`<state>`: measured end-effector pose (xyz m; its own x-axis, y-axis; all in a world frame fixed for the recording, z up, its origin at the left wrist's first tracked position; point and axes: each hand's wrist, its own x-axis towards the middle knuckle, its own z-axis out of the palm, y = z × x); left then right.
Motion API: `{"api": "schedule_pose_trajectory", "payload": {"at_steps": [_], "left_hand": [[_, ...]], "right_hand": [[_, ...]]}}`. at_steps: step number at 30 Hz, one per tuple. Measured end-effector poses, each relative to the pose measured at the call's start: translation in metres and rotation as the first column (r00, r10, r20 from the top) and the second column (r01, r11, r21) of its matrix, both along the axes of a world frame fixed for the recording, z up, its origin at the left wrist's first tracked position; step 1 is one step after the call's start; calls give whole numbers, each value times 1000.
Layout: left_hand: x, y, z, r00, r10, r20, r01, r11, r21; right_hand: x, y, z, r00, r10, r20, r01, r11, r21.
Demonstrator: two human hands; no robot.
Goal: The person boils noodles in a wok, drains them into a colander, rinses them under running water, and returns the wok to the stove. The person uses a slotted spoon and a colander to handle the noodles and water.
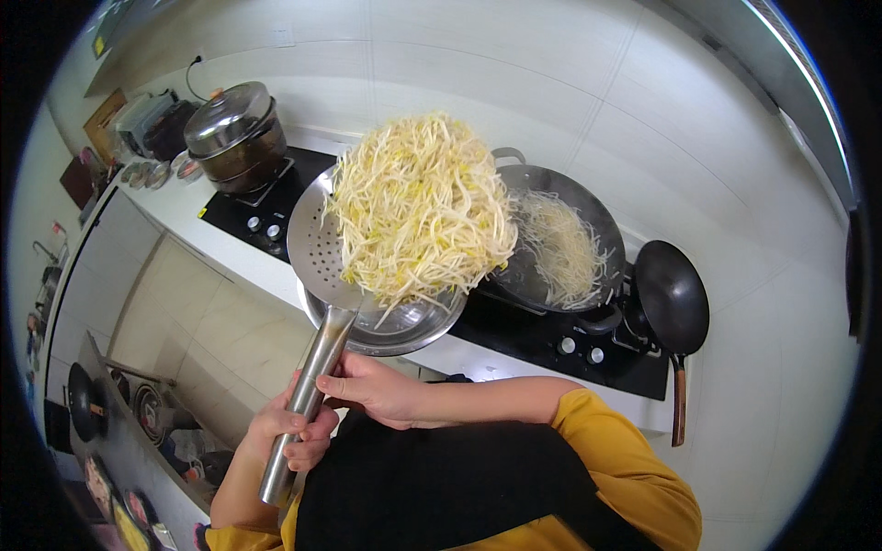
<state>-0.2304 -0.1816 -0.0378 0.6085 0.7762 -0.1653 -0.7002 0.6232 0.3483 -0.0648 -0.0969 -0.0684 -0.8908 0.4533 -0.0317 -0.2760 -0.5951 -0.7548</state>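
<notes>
Both my hands grip the metal handle of a perforated metal skimmer (313,248). My left hand (286,430) holds the lower part of the handle; my right hand (362,389) is closed round it nearer the bowl of the skimmer. A large heap of bean sprouts (424,213) rests on and over the skimmer. Beneath it is a steel basin (406,341), partly hidden. To the right, a dark wok (610,206) on the hob holds water and more bean sprouts (561,251).
A smaller black wok (672,296) with a wooden handle lies at the hob's right end. A lidded pot (238,138) stands on the left hob (238,224). Small covered dishes (158,173) sit farther left on the counter. A shelf unit (127,448) with pans stands at lower left.
</notes>
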Motion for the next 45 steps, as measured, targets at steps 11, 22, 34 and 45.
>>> {"api": "schedule_pose_trajectory", "payload": {"at_steps": [11,22,34,45], "left_hand": [[-29,-19,-21,980,57,-192,-95,976,-194],[-51,12,-36,959,-7,-282,-82,949,-303],[-56,46,-21,886,-107,-451,-54,943,-328],[-27,77,-1,633,-70,-771,-108,978,-177]], "right_hand": [[-33,-2,-39,964,246,-102,-263,940,-216],[-57,19,-82,947,287,-145,-321,883,-342],[-68,39,-104,923,276,-267,-378,774,-508],[-63,63,-103,907,203,-368,-397,700,-593]]}}
